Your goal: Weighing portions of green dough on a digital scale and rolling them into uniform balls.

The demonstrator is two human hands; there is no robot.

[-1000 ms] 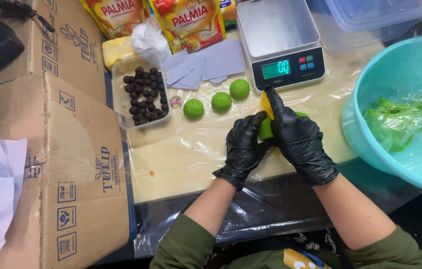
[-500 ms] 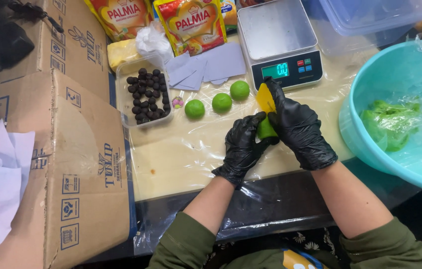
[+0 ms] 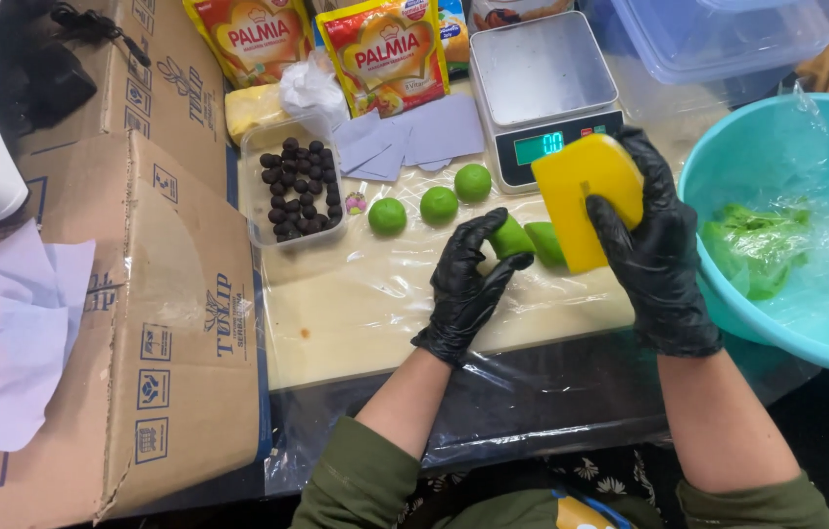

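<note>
Gripping a yellow scraper [image 3: 586, 196] with its black-gloved fingers curled over the top edge, the right hand [image 3: 654, 255] now holds the blade upright and plainly in view; half a second ago only a sliver of yellow showed above the two hands, which were pressed close together. The left hand [image 3: 468, 289] has parted from it and pinches a green dough piece [image 3: 510, 238] between thumb and fingertips, fingers closed narrowly about it. A second green piece [image 3: 544, 240] lies on the table just beside the scraper's lower edge, at three o'clock from the pinched one (earlier the dough showed as one lump between the gloves). Both sit on the plastic-covered board [image 3: 385, 313].

At eleven o'clock from the left hand three green balls [image 3: 439, 205] stand in a slanting row, unchanged. Beyond them, at ten o'clock, a clear tray of dark balls [image 3: 297, 186]. At twelve o'clock sits the kitchen scale [image 3: 542, 83]. At three o'clock from the right hand, the teal basin [image 3: 718, 176] holds green dough under plastic film.
</note>
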